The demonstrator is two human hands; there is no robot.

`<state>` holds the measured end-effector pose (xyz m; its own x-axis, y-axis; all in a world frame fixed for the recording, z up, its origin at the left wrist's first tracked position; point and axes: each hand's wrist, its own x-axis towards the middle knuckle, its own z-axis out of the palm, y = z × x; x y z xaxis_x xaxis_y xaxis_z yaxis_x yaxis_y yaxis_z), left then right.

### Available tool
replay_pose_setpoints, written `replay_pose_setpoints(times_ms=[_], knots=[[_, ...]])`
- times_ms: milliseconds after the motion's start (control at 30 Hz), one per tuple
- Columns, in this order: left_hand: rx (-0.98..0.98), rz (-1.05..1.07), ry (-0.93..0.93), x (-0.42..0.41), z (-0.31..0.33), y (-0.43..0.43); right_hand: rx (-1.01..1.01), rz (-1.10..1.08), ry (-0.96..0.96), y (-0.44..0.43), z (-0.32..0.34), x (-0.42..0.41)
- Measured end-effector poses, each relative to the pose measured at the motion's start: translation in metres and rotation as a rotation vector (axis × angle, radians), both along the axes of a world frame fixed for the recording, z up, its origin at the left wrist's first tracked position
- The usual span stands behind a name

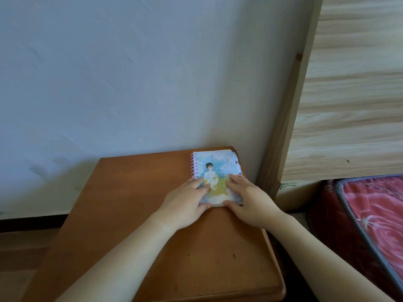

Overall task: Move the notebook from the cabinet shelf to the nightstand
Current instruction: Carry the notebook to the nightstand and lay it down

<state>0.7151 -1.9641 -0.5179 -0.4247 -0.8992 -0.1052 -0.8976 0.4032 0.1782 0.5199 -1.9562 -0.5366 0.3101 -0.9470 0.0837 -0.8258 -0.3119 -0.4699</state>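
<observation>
A small spiral notebook (pixel 218 168) with a pink wire binding and a pale blue illustrated cover lies flat on the far right corner of the brown wooden nightstand (pixel 135 205). My left hand (pixel 185 201) grips its near left corner, fingers on the cover and thumb at the near edge. My right hand (pixel 248 199) grips the near right corner the same way. The cabinet shelf is out of view.
A pale wall stands behind the nightstand. A wooden bed headboard (pixel 349 94) with a darker post (pixel 283 127) rises on the right. A red patterned mattress (pixel 375 212) lies at the right edge. Wooden floor (pixel 24 253) shows at the left.
</observation>
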Motion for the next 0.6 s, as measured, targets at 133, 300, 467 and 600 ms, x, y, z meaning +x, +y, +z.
replay_pose_setpoints(times_ms=[133, 300, 467, 600], knots=[[-0.013, -0.023, -0.018, -0.004, 0.004, -0.022, 0.015, 0.006, 0.070, -0.019, 0.005, -0.002], [0.006, -0.011, -0.011, -0.007, 0.002, -0.038, 0.049, 0.005, 0.123, -0.034, 0.006, -0.003], [0.043, 0.001, -0.002, -0.010, 0.003, -0.046, 0.072, -0.006, 0.108, -0.042, 0.007, -0.005], [0.058, 0.007, 0.002, -0.010, 0.002, -0.049, 0.076, -0.037, 0.063, -0.042, 0.009, -0.006]])
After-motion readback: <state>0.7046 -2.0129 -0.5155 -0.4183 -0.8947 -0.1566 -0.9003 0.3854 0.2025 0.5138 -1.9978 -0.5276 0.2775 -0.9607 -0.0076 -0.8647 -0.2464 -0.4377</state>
